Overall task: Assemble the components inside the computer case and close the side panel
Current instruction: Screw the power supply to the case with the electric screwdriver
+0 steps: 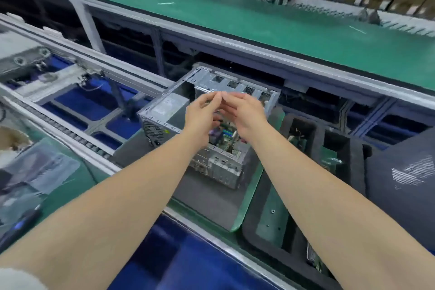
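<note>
While the computer case holds its power supply at 9 o'clock, the left hand and right hand hover above it, fingers loosely extended, tips meeting, seemingly holding nothing. Closing the open side remains.

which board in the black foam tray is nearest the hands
The board in the tray's far slot, beside the computer case; the others lie farther right.

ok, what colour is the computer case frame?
Bare silver-grey metal on the computer case; head view shows it best.
</note>
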{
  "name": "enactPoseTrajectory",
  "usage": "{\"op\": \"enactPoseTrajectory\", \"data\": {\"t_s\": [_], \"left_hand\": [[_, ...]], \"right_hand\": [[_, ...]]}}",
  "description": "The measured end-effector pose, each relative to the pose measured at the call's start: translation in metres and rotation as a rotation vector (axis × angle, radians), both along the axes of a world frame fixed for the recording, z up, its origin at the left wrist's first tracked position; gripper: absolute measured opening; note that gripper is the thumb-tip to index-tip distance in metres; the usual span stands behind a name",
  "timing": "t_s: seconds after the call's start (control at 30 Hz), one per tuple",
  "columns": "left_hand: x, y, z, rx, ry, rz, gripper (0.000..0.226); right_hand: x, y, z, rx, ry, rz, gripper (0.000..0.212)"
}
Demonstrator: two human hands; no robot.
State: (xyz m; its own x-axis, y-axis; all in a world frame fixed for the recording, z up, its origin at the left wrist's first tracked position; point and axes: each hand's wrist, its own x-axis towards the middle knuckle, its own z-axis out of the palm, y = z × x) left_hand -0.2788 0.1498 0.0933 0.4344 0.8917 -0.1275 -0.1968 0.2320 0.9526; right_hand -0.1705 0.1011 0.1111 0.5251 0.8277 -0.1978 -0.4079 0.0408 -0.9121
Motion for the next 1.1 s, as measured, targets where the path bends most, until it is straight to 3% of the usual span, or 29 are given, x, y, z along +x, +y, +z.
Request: {"op": "enactPoseTrajectory", "data": {"t_s": [0.23,0.43,0.57,0.83,0.97,1.1], "left_hand": [[-0.144,0.071,-0.008,-0.039,-0.038,0.223,0.014],[-0.280,0.139,-0.033,-0.042,0.076,0.288,0.029],[-0.362,0.170,-0.057,-0.030,0.282,0.281,0.041],[-0.492,0.180,-0.110,-0.087,0.636,0.253,0.031],[-0.527,0.165,-0.136,-0.075,0.931,0.093,0.020],[-0.544,0.147,-0.159,-0.062,1.145,-0.034,0.030]], "right_hand": [[-0.144,0.089,-0.001,-0.027,-0.025,0.193,0.032],[-0.280,0.163,-0.028,-0.112,-0.117,0.333,0.017],[-0.359,0.194,-0.053,-0.194,-0.187,0.433,0.013],[-0.448,0.213,-0.120,-0.482,-0.316,0.760,0.004],[-0.468,0.204,-0.153,-0.601,-0.395,0.887,0.016],[-0.489,0.188,-0.179,-0.700,-0.380,0.946,0.023]]}}
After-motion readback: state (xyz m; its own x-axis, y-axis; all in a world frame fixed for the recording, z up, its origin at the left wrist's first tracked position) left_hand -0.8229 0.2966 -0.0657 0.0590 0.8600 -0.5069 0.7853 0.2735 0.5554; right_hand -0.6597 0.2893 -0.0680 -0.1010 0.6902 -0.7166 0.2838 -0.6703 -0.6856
